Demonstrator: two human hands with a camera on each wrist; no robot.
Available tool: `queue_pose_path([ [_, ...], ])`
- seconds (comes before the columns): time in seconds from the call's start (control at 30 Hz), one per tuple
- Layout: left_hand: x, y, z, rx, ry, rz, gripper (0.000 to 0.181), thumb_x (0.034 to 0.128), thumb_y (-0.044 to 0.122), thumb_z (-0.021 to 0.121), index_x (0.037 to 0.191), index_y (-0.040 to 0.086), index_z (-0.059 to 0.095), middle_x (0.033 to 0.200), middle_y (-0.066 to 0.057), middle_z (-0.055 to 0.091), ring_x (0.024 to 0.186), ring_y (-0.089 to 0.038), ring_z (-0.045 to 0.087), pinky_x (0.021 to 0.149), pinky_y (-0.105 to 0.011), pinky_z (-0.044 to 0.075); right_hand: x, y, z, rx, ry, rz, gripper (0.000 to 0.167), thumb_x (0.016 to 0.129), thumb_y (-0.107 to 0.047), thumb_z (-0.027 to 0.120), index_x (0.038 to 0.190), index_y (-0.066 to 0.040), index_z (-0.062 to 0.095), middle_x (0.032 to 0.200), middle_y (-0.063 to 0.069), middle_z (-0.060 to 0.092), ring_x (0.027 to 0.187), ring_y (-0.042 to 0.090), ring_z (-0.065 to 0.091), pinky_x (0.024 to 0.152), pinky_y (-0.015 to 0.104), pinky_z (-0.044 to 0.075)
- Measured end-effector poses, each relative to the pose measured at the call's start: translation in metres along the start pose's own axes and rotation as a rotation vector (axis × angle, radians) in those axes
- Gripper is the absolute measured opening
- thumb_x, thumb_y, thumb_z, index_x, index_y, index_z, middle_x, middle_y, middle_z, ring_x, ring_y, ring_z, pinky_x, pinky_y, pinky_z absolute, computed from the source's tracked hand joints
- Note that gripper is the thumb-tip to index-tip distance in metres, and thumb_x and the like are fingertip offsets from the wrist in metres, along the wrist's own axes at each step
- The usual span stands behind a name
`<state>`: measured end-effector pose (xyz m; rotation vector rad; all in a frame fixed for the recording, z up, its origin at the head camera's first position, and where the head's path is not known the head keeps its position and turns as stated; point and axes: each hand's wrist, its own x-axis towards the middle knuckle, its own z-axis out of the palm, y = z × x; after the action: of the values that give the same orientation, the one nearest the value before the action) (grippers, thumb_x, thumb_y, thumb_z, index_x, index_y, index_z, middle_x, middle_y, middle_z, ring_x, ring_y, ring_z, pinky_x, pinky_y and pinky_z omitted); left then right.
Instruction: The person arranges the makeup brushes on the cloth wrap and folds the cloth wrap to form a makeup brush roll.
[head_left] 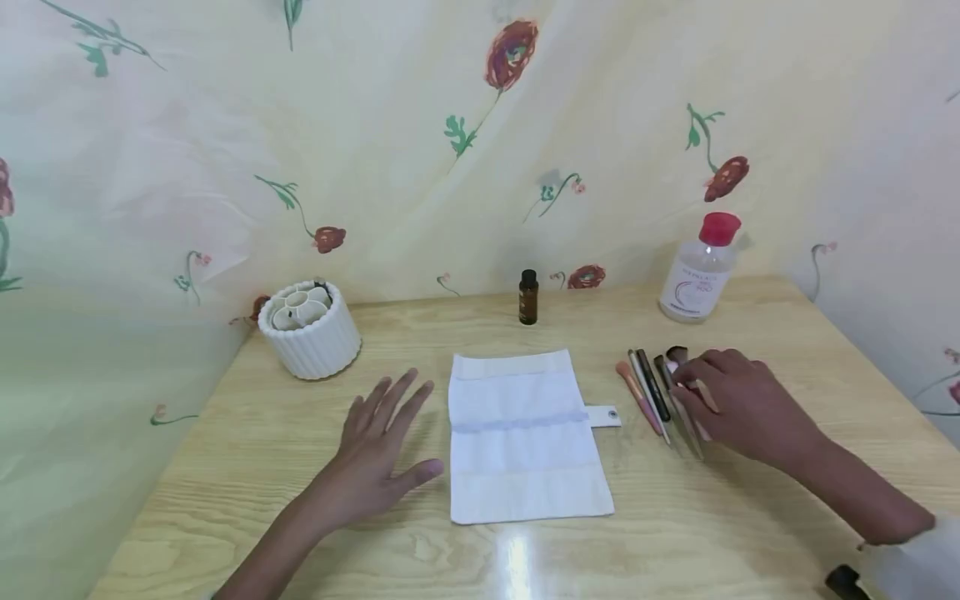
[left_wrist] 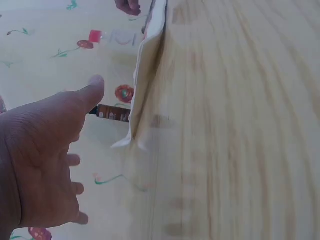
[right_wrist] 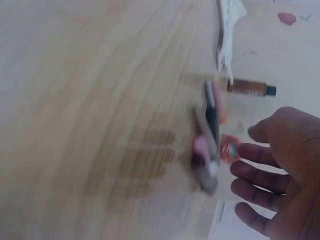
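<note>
A white cloth roll-up pouch [head_left: 521,483] lies unfolded on the table, its snap tab [head_left: 603,416] pointing right. To its left my left hand [head_left: 378,458] hovers with fingers spread, holding nothing; the left wrist view shows the same hand [left_wrist: 47,155] apart from the cloth. Several makeup brushes lie side by side right of the pouch, among them a pink brush [head_left: 640,400] and a black one [head_left: 654,387]. Over the rightmost brushes is my right hand [head_left: 750,408], partly covering them. In the right wrist view this hand [right_wrist: 285,175] has loosely bent fingers, with nothing between them.
A white ribbed round holder [head_left: 315,342] with compartments stands at the back left. At the back middle is a small dark brown bottle [head_left: 528,300]. A clear bottle with a red cap [head_left: 697,275] stands back right. Floral-patterned cloth [head_left: 390,167] hangs behind the wooden table [head_left: 375,558].
</note>
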<state>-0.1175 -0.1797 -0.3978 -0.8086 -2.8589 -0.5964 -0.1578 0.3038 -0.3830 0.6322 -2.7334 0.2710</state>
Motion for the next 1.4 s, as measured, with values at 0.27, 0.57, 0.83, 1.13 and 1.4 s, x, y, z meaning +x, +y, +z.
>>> queue_pose_path([
  [0.27, 0.011, 0.007, 0.015, -0.041, -0.062, 0.069, 0.083, 0.0957, 0.059, 0.057, 0.162, 0.023, 0.021, 0.168, -0.001, 0.009, 0.150, -0.041, 0.012, 0.111, -0.072, 0.011, 0.027, -0.025, 0.020, -0.013, -0.110, 0.032, 0.013, 0.091, -0.028, 0.072, 0.090, -0.014, 0.071, 0.090, 0.003, 0.062, 0.084, 0.024, 0.057, 0.069, 0.047, 0.050],
  [0.57, 0.017, 0.008, 0.019, -0.097, -0.180, -0.001, 0.078, 0.0980, 0.055, 0.056, 0.159, 0.013, 0.030, 0.168, 0.001, 0.013, 0.150, -0.042, 0.012, 0.114, -0.068, 0.009, 0.040, -0.033, 0.030, 0.006, -0.201, 0.139, 0.022, 0.091, -0.035, 0.072, 0.079, -0.018, 0.066, 0.071, -0.004, 0.053, 0.075, 0.024, 0.051, 0.062, 0.038, 0.043],
  [0.83, 0.021, -0.002, 0.030, -0.139, -0.156, 0.009, 0.065, 0.0998, 0.046, 0.059, 0.152, 0.015, 0.038, 0.165, -0.003, 0.019, 0.149, -0.038, 0.013, 0.112, -0.065, 0.005, 0.043, -0.033, 0.034, 0.057, -0.197, 0.157, 0.023, 0.092, -0.032, 0.071, 0.078, -0.016, 0.064, 0.066, -0.005, 0.053, 0.065, 0.020, 0.049, 0.053, 0.032, 0.042],
  [1.13, 0.022, -0.009, 0.041, -0.202, -0.114, 0.043, 0.064, 0.1002, 0.049, 0.057, 0.150, 0.015, 0.038, 0.164, -0.003, 0.020, 0.150, -0.041, 0.003, 0.114, -0.063, -0.001, 0.049, -0.040, 0.032, 0.146, -0.181, 0.219, 0.024, 0.095, -0.030, 0.067, 0.080, -0.011, 0.063, 0.066, -0.003, 0.054, 0.059, 0.016, 0.049, 0.050, 0.031, 0.041],
  [1.4, 0.021, -0.009, 0.039, -0.190, -0.117, 0.045, 0.065, 0.1005, 0.049, 0.056, 0.151, 0.014, 0.037, 0.164, -0.004, 0.020, 0.151, -0.039, 0.005, 0.115, -0.062, -0.002, 0.066, -0.059, 0.029, 0.335, -0.094, 0.225, 0.019, 0.099, -0.021, 0.063, 0.103, -0.003, 0.063, 0.076, 0.002, 0.062, 0.059, 0.014, 0.053, 0.049, 0.029, 0.044],
])
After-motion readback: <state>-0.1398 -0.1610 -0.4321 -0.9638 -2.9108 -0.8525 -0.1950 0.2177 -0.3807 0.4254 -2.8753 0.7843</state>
